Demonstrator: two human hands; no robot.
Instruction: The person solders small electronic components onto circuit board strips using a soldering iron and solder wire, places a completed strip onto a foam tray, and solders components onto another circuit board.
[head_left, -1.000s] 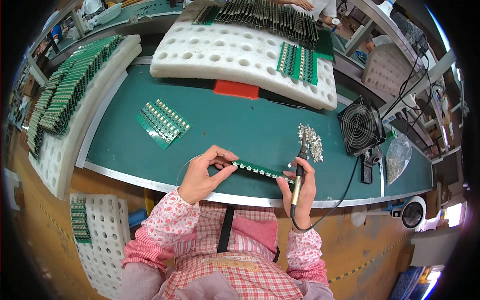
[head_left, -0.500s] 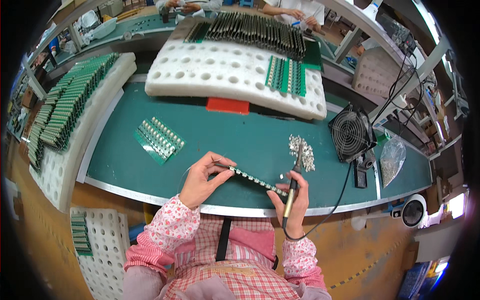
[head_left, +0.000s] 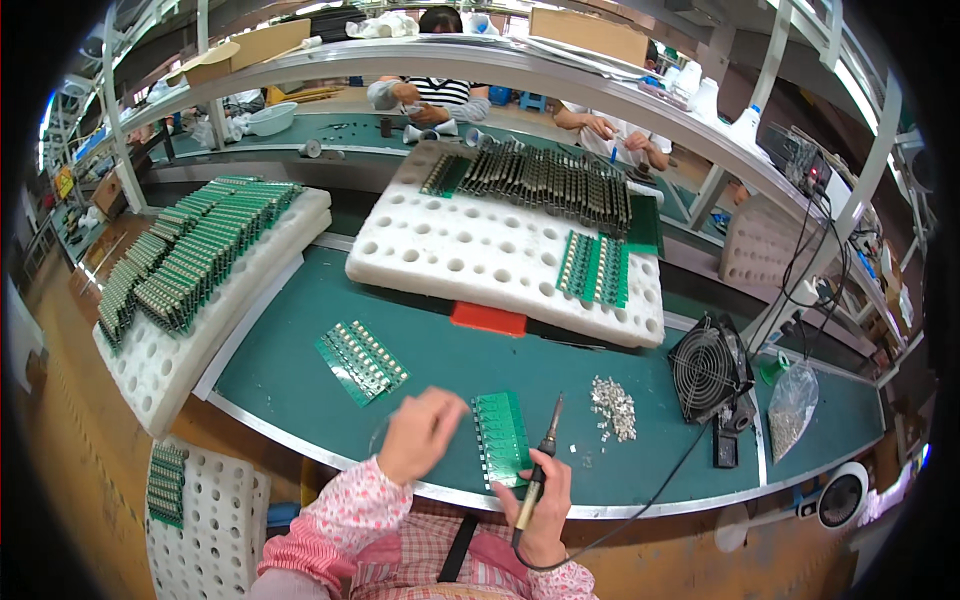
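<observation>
My right hand grips a soldering iron like a pen, its tip pointing away from me. The fingertips of that hand are at the near edge of a green circuit board, which shows its broad face and has a row of small pale parts along its left side. Left of the board, my left hand is raised with curled fingers, somewhat blurred. A thin strand of solder wire curves beside it; where the fingers hold it is hidden. Another green board with pale components lies farther left.
Small pale parts lie in a pile right of the iron, near a black fan and a clear bag. White foam trays hold many boards behind and left. A red block sits under the back tray. Co-workers sit opposite.
The view has tilted up. The board, held edge-up between both hands before, now shows its broad face near my right hand. My left hand has come away from it.
</observation>
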